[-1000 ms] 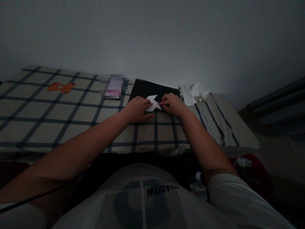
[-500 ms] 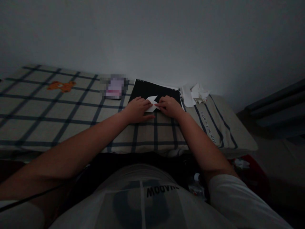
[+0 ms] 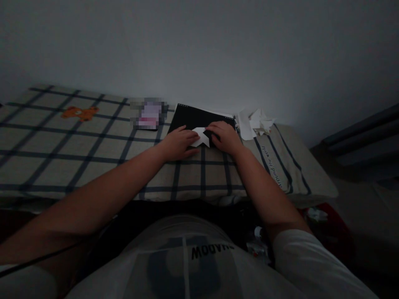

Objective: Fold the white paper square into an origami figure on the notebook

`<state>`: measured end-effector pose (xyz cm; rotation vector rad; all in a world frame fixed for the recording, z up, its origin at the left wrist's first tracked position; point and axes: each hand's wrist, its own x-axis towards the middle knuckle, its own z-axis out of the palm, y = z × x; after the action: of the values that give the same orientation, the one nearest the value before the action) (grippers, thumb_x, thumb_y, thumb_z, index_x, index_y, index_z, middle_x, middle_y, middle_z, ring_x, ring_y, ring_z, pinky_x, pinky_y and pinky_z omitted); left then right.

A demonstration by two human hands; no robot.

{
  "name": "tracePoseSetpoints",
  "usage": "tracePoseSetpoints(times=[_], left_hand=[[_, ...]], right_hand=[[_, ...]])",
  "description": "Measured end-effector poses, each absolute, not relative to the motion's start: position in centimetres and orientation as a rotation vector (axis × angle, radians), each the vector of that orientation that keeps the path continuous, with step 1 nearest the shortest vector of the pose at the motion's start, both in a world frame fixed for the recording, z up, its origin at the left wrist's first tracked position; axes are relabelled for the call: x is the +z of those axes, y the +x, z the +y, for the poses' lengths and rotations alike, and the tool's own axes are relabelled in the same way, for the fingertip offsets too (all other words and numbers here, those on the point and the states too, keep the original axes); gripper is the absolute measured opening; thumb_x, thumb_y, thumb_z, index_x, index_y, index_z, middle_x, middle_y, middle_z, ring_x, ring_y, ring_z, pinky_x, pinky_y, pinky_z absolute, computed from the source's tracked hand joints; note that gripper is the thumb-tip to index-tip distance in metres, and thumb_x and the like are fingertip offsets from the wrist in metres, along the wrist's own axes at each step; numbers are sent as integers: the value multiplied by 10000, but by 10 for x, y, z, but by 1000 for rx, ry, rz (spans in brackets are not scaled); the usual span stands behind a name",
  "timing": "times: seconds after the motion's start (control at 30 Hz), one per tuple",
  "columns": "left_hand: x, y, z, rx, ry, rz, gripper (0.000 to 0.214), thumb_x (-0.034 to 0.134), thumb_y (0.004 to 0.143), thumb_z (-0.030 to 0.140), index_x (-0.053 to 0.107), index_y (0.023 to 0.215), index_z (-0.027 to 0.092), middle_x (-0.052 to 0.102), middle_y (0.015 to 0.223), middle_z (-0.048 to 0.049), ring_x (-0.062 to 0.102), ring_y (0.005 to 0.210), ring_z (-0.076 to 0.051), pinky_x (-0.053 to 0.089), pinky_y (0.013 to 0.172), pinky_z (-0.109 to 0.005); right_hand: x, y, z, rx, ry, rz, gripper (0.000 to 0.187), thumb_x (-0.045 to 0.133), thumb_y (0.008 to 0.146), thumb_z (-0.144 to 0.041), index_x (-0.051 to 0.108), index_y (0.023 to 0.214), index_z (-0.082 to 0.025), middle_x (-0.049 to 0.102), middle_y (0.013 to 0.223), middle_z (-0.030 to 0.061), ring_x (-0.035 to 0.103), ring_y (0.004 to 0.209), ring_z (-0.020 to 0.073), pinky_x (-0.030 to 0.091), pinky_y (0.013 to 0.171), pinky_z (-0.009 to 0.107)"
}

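Observation:
A small folded piece of white paper [image 3: 200,137] lies on a black-covered spiral notebook [image 3: 199,115], with a notch in its right side. My left hand [image 3: 178,143] rests over the paper's left end, fingertips on it and thumb stretched out apart below. Curved fingers of my right hand [image 3: 226,138] touch the paper's upper right point, while the thumb stays apart from them over the dark cover. The undersides of both hands are hidden.
Left of the notebook lies a phone-like object [image 3: 149,115], blurred out. Crumpled white paper [image 3: 260,121] sits to the right by the wall. An orange bear-shaped figure [image 3: 80,113] shows on the checked cloth [image 3: 124,143]. A clear bottle [image 3: 258,245] stands below the edge.
My right thumb and index finger have come apart from the paper's right notch, and the fingers have shifted up to its upper point. My left hand has barely moved.

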<state>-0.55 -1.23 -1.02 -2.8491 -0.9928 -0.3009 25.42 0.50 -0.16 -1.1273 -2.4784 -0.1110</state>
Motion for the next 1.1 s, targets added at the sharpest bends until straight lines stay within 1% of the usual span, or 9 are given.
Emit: tracePoseSetpoints(times=[0.07,0.17,0.37,0.57,0.73,0.8,0.93,1.0,1.1], left_hand=[[-11,-7,-10,-289,-2869,-972,603,443,1059,480,566,1509,97,601,1540,-181,529,1466,-291,251,1307,-530],[-12,-7,-8,-297,-2855,-953,563,431,1068,438,567,1515,124,574,1574,-165,506,1489,-283,251,1307,-534],[-11,0,-13,-376,-2666,-1013,472,418,1072,408,697,1368,168,646,1489,-138,568,1380,-319,384,1193,-514],[-6,4,-16,-335,-2611,-1107,454,408,1068,394,720,1266,131,747,1235,-159,635,1219,-325,451,1019,-495],[-4,2,-15,-338,-2686,-1153,481,358,1087,396,724,1295,164,755,1276,-146,658,1221,-317,473,948,-465],[-5,2,-14,-349,-2720,-1155,494,367,1086,400,690,1368,153,748,1312,-145,661,1242,-315,482,979,-459],[-8,1,-13,-323,-2743,-1070,551,421,1072,413,598,1489,99,664,1468,-170,616,1344,-330,445,1122,-480],[-10,0,-13,-315,-2750,-1063,537,424,1072,400,602,1492,117,652,1490,-162,600,1380,-325,402,1185,-512],[-10,0,-12,-332,-2714,-1111,469,407,1080,369,651,1449,214,695,1450,-99,592,1406,-293,295,1266,-580]], right_hand=[[-5,250,6,-83,-1127,-2523,540,537,967,-209,598,1503,-176,560,1595,132,475,1487,315,426,1166,528],[-12,244,9,-29,-1142,-2644,509,489,1035,-282,578,1523,-166,504,1642,137,415,1556,306,416,1196,539],[-15,242,12,-1,-1134,-2661,491,473,1062,-293,579,1528,-181,593,1566,127,556,1456,281,438,1188,497],[-3,239,3,-105,-1148,-2611,434,554,1005,-275,712,1390,-154,747,1342,171,675,1293,304,470,1127,478],[-4,239,4,-17,-1079,-2547,409,463,1054,-296,781,1271,-158,803,1217,135,739,1144,273,520,1061,439],[-9,239,8,37,-1063,-2516,428,437,1063,-276,747,1324,-139,778,1289,139,717,1214,259,513,1094,423],[-20,238,14,151,-1068,-2554,471,398,1053,-198,656,1443,-142,665,1491,106,575,1440,214,441,1206,398],[-20,237,14,148,-1122,-2578,488,381,1058,-188,622,1481,-151,651,1507,99,587,1428,215,453,1191,400],[-13,234,6,41,-1239,-2597,491,379,1076,-221,599,1515,-203,695,1452,95,691,1276,243,514,1081,402]])
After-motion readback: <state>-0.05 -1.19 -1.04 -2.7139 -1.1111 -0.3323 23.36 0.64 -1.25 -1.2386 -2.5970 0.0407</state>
